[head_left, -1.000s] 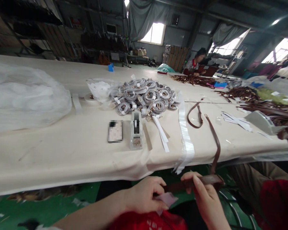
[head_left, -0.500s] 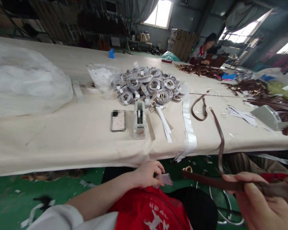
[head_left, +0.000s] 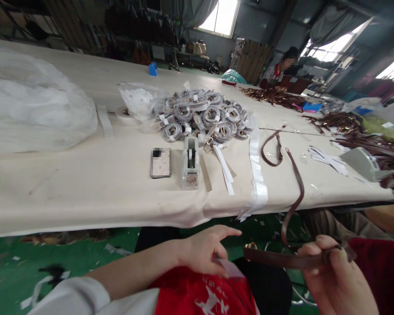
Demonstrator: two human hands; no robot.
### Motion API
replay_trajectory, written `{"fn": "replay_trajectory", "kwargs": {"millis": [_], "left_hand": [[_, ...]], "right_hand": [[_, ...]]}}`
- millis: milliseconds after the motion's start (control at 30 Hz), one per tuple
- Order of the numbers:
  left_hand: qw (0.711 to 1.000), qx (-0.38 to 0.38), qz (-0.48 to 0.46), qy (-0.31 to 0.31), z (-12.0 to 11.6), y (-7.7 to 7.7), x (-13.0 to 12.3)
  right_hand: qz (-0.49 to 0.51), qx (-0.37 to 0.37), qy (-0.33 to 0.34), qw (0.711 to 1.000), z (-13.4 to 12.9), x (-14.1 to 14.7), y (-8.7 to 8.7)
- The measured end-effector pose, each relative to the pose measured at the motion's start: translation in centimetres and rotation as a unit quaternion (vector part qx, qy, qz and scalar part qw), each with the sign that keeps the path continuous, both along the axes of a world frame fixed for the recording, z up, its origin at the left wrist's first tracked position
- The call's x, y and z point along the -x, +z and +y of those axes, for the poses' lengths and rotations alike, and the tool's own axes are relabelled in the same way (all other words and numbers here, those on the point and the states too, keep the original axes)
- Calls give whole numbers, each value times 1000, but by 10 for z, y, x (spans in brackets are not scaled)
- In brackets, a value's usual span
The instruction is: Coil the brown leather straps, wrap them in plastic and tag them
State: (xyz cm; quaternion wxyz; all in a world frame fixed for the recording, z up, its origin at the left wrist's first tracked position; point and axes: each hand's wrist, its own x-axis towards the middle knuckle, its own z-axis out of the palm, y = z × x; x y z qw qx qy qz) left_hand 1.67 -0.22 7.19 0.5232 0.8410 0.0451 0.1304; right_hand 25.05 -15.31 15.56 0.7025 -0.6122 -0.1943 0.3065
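My left hand (head_left: 205,249) is over the red apron (head_left: 187,291), index finger stretched out. Its other fingers hold a small translucent strip (head_left: 233,269), perhaps tape or film. At the lower right, my right hand (head_left: 338,280) grips a brown leather strap (head_left: 282,259). A gold-coloured metal fitting (head_left: 250,246) hangs at the strap's near end. From this hand the strap's other part runs up over the table edge onto the cloth. A second looped brown strap (head_left: 272,162) lies just left of it on the table.
A tape dispenser (head_left: 191,164) stands beside a phone-like object (head_left: 161,162). Behind are a pile of coiled, wrapped straps (head_left: 203,113) and a large plastic bag (head_left: 36,105). White paper strips (head_left: 223,168) lie to the right. Another person (head_left: 277,72) sits at the far table side.
My left index finger has stretched out to the right. My right hand has shifted slightly left with the strap, more of which now bends near the table edge.
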Motion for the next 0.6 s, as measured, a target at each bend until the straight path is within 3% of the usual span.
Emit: {"fn": "replay_trajectory", "kwargs": {"millis": [100,167,300,367,500,600], "left_hand": [[998,-13,-39,-44,-4,21,-1],[998,-5,-39,-51,-5,26,-5],[999,-27,-19,-4,-5,20,-13],[999,-46,-14,-3,-5,15,-16],[999,-44,1,-8,-7,13,-17],[999,-28,8,22,-4,12,-15]], "right_hand": [[2,0,70,998,8,-8,-16],[0,3,87,996,10,-9,-21],[-24,-19,72,997,3,-4,-17],[-59,-11,125,990,-1,-1,-14],[-177,94,265,943,-1,1,-17],[-265,140,251,920,1,3,-17]]}}
